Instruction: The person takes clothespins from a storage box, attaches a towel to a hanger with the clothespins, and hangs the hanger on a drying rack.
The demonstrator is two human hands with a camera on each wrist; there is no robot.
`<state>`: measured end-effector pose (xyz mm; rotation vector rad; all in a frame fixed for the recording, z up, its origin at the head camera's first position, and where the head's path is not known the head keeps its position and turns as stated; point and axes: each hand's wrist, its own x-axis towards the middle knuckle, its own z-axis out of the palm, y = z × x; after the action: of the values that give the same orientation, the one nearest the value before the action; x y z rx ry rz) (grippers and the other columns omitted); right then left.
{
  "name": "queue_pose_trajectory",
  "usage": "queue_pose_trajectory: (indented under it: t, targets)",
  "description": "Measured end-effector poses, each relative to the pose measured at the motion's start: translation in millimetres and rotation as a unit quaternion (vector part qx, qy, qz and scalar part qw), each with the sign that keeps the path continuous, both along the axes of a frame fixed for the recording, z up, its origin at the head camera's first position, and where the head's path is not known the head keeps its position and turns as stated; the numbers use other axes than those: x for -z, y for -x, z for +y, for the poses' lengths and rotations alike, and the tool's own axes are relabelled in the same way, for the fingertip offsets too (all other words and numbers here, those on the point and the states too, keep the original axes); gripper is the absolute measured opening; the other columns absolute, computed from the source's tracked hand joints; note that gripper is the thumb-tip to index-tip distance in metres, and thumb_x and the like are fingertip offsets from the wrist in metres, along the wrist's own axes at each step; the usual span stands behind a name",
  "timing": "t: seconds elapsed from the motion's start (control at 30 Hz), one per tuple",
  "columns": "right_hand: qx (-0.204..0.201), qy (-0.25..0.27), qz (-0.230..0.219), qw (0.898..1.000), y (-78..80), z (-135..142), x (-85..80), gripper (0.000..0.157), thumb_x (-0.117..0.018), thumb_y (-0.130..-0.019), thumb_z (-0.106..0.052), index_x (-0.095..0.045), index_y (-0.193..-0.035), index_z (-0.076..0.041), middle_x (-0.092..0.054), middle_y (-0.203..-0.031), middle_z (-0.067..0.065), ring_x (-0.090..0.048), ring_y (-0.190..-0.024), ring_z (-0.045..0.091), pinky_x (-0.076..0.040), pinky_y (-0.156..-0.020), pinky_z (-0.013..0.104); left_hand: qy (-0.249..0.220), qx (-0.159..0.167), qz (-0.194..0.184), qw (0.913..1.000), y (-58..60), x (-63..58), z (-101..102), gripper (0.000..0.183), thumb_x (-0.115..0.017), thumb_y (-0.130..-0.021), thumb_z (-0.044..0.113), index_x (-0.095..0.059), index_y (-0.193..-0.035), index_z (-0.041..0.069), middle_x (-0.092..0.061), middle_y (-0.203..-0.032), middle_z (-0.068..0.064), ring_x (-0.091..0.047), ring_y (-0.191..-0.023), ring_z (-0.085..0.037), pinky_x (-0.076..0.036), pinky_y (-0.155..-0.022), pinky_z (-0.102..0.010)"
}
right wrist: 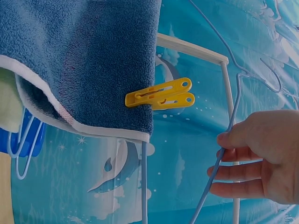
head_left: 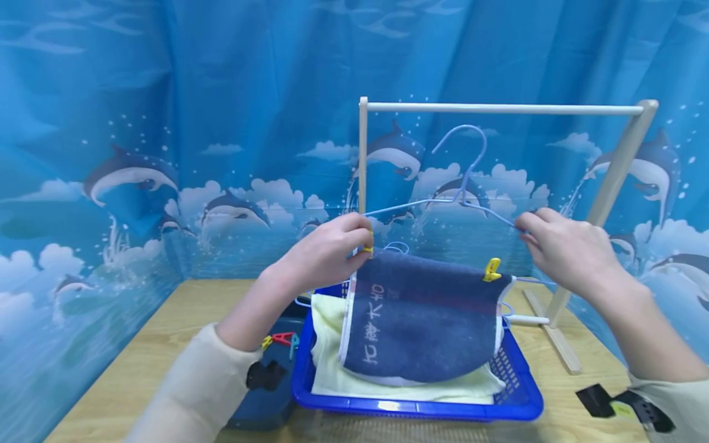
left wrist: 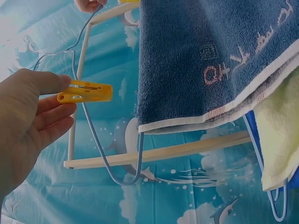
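Note:
A dark blue towel [head_left: 426,332] with white edging and pale lettering hangs folded over the lower bar of a light blue wire hanger [head_left: 485,146]. My left hand [head_left: 331,249] pinches a yellow clothespin [left wrist: 100,94] between thumb and fingers, just off the towel's left top corner. In the left wrist view a gap shows between this clothespin and the cloth. On the right part of the towel's top edge another yellow clothespin [right wrist: 159,97] is clipped. My right hand [head_left: 573,249] grips the hanger's right sloping arm, thumb and fingers round the wire.
Below the towel stands a blue basket [head_left: 410,407] with a pale yellow towel [head_left: 332,378] and more blue hangers. To its left, a dark bin [head_left: 266,406] holds several coloured clothespins [head_left: 284,338]. Behind rises a wooden rack with a white rail [head_left: 504,109].

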<state>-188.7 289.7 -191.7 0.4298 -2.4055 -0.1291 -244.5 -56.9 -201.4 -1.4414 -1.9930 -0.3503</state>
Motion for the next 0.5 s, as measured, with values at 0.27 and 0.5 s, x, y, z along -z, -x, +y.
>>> queue_pose_trajectory:
  t: [0.27,0.5]
  targets:
    - [0.012,-0.001,-0.010,1.000,-0.3,-1.3,0.3,0.015,-0.065,-0.083,-0.006,-0.062,-0.098,-0.006,-0.061,-0.086,0.013,-0.046,-0.050,0.017,-0.030,-0.038,0.029,-0.008,0.021,0.023,0.9995,2.1,3.3,6.0,0.006,-0.066,-0.083,0.000,-0.066,-0.086,0.004,-0.057,-0.093,-0.008,-0.053,-0.081,-0.018,-0.049,-0.072,-0.025]
    - [0.009,-0.004,-0.012,1.000,1.0,-0.3,-0.2,0.015,-0.065,-0.083,-0.006,-0.062,-0.097,-0.006,-0.061,-0.086,0.013,-0.047,-0.050,0.017,-0.030,-0.038,0.029,0.005,-0.003,0.009,0.9999,3.1,3.4,9.0,0.005,-0.066,-0.083,0.001,-0.068,-0.087,0.004,-0.058,-0.096,-0.008,-0.054,-0.086,-0.018,-0.050,-0.076,-0.025]
